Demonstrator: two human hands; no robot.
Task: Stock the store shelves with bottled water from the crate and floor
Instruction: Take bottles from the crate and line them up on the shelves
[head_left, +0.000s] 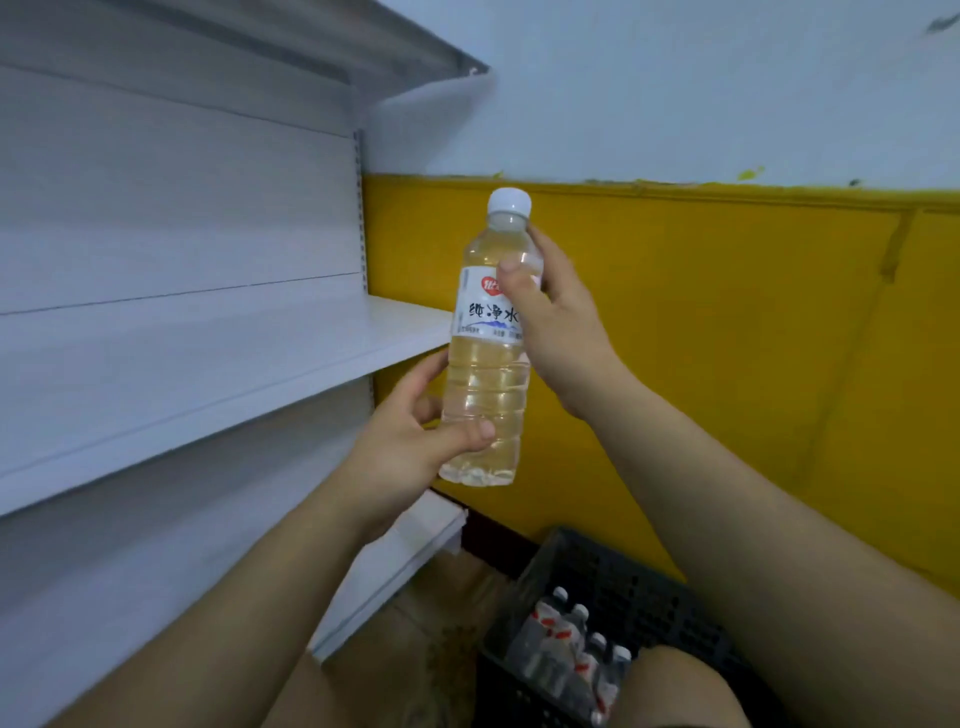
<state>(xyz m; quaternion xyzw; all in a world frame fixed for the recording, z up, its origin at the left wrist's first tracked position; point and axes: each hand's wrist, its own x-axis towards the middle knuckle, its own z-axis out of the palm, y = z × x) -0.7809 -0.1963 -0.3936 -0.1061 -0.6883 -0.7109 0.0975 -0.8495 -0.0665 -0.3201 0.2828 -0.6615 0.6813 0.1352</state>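
Observation:
I hold a clear water bottle (485, 379) with a white cap and a white label upright in front of me, just right of the shelf's end. My left hand (410, 441) grips its lower part, thumb across the front. My right hand (553, 317) wraps its upper part at the label and shoulder. The white middle shelf (208, 379) to the left is bare. At the bottom, a black plastic crate (613, 587) on the floor holds several more bottles (571, 649) with white caps.
White shelving fills the left side, with an upper shelf (405, 41) overhead and a lower shelf (415, 545) near the floor. A yellow and white wall (727, 338) stands behind. My knee (675, 691) hides part of the crate.

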